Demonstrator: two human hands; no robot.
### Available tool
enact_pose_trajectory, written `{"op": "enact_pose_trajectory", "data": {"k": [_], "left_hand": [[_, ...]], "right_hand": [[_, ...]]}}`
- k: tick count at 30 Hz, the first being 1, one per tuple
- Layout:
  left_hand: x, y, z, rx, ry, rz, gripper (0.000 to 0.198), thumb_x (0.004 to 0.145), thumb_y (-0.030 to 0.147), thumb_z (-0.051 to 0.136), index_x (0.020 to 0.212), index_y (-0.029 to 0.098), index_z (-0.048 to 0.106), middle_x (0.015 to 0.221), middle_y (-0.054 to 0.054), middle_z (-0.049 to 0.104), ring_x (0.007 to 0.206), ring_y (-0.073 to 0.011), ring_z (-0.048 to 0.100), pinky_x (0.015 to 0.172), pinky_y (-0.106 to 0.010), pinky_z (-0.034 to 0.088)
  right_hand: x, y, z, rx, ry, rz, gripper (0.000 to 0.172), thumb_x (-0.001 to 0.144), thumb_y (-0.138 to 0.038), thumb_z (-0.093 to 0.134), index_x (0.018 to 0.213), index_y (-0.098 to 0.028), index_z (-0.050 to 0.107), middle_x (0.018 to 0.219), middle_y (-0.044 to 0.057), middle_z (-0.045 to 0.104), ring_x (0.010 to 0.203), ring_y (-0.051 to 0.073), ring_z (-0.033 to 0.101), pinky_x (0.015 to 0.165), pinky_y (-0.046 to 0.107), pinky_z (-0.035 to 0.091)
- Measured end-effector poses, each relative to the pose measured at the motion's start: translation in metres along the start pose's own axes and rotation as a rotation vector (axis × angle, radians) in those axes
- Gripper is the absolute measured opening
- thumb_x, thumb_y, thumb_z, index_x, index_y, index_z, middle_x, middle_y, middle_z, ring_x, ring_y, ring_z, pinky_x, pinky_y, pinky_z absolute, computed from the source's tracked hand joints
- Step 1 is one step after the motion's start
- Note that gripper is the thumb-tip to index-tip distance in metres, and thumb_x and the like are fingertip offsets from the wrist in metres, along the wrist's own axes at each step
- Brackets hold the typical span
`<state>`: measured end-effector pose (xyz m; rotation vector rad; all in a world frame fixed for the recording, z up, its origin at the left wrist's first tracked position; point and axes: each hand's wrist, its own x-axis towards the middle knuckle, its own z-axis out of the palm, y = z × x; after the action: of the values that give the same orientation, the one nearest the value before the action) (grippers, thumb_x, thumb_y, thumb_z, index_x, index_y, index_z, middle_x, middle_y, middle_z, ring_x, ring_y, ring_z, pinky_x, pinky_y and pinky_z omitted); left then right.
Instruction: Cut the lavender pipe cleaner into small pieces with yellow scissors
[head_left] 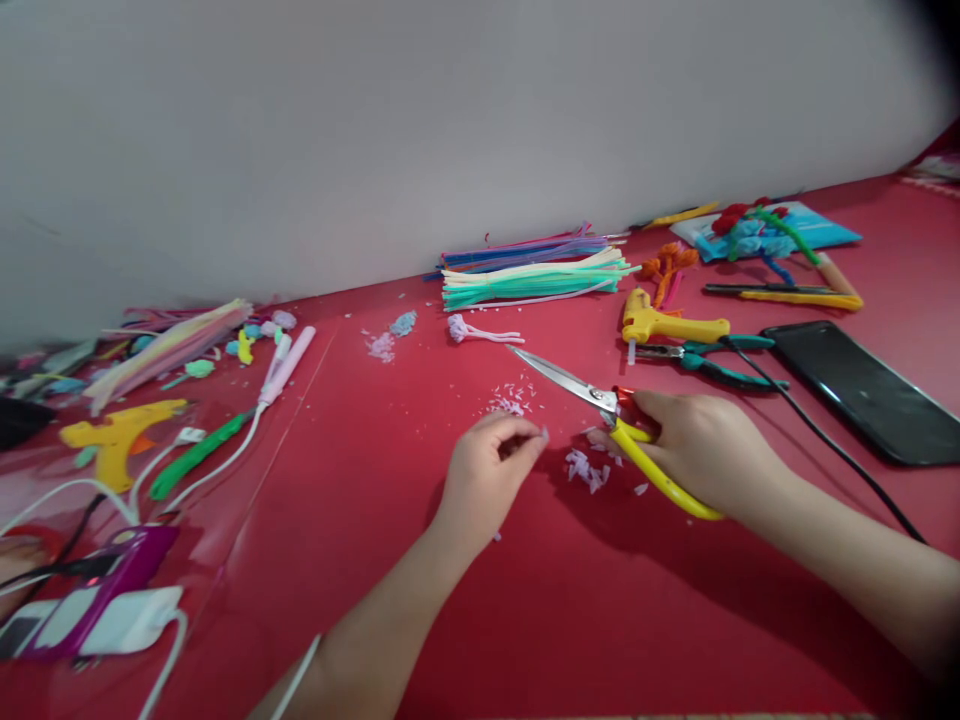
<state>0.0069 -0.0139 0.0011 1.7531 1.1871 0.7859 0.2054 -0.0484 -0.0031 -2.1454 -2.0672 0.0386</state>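
My left hand (487, 470) is in the middle of the table, thumb and forefinger pinched on a tiny lilac scrap (545, 434). To its right my right hand (694, 445) is wrapped round the yellow handles of a pair of scissors (566, 380). Their silver blades look closed and point up and to the left. A pile of lilac clippings (586, 470) lies between the hands, below the scissors. Finer lilac bits (510, 400) are scattered just beyond my left fingertips. Farther back lies a lilac pipe-cleaner piece (484, 330) with a bunched head and thin stems.
Pipe-cleaner bundles (532, 280) lie by the wall. At right are a yellow glue gun (667, 322), pliers (731, 365) and a black phone (870, 390). At left are another glue gun (116, 440), a pink hair iron (289, 365) and a purple power strip (139, 570) with cables.
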Motion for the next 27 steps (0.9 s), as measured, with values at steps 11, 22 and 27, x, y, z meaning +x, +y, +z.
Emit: {"op": "enact_pose_trajectory", "data": {"k": [11, 22, 27], "left_hand": [[0.003, -0.002, -0.028, 0.353, -0.179, 0.114, 0.013, 0.066, 0.013, 0.053, 0.074, 0.022, 0.059, 0.08, -0.001, 0.055, 0.064, -0.013, 0.048, 0.059, -0.025, 0.036], [-0.006, -0.006, -0.032, 0.637, -0.312, 0.141, 0.012, 0.064, 0.01, 0.051, 0.058, 0.02, 0.056, 0.067, -0.001, 0.054, 0.057, -0.013, 0.048, 0.052, -0.025, 0.029], [-0.003, 0.003, -0.025, 0.426, -0.119, 0.095, 0.01, 0.065, 0.012, 0.051, 0.059, 0.019, 0.056, 0.067, -0.001, 0.054, 0.059, -0.0122, 0.047, 0.054, -0.023, 0.031]], "right_hand": [[0.0, -0.002, -0.002, 0.005, -0.021, -0.041, 0.042, 0.071, -0.059, 0.033, 0.064, -0.02, 0.049, 0.05, 0.003, 0.053, 0.043, 0.012, 0.042, 0.042, 0.022, 0.017], [0.0, -0.002, 0.001, 0.013, -0.05, -0.046, 0.041, 0.07, -0.058, 0.034, 0.064, -0.021, 0.048, 0.049, 0.001, 0.052, 0.042, 0.012, 0.041, 0.042, 0.022, 0.017], [0.0, -0.003, 0.0, 0.049, -0.034, -0.042, 0.037, 0.07, -0.054, 0.039, 0.062, -0.02, 0.048, 0.046, 0.0, 0.048, 0.041, 0.01, 0.036, 0.042, 0.022, 0.017]]}}
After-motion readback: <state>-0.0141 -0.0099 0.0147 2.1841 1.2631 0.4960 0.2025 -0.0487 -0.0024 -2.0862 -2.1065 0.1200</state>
